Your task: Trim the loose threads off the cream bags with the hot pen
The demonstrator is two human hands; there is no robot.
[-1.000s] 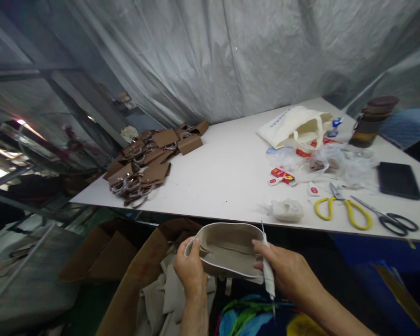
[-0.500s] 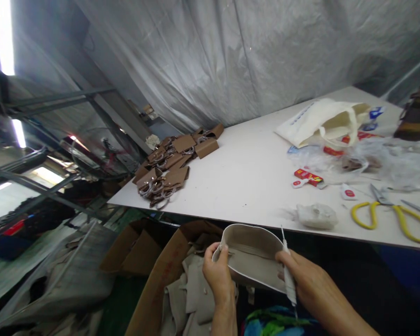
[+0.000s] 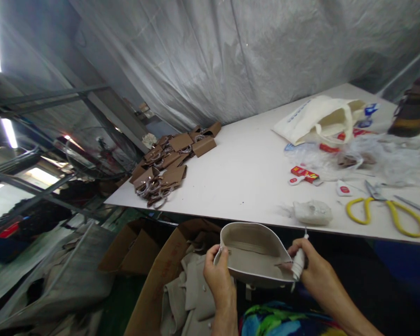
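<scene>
Below the table's front edge, both my hands hold a beige curved leather piece (image 3: 252, 249) bent into an open pouch shape. My left hand (image 3: 220, 280) pinches its left end between thumb and fingers. My right hand (image 3: 310, 273) grips its right end and also holds a thin white pen-like tool (image 3: 298, 262), its tip pointing up. A cardboard box (image 3: 161, 280) with more beige pieces sits just left of my hands.
The white table (image 3: 245, 186) carries a heap of brown leather pieces with metal rings (image 3: 168, 165) at the far left, a cream tote bag (image 3: 322, 119), yellow-handled scissors (image 3: 388, 210), small red packets (image 3: 304, 174), a crumpled white wad (image 3: 312, 212) and clear plastic wrap (image 3: 381, 158). Grey sheeting hangs behind.
The view has swung left and down a little. My right hand has slid lower on the piece's right end, and the white tool has tilted from upright to a shorter, slanted pose.
</scene>
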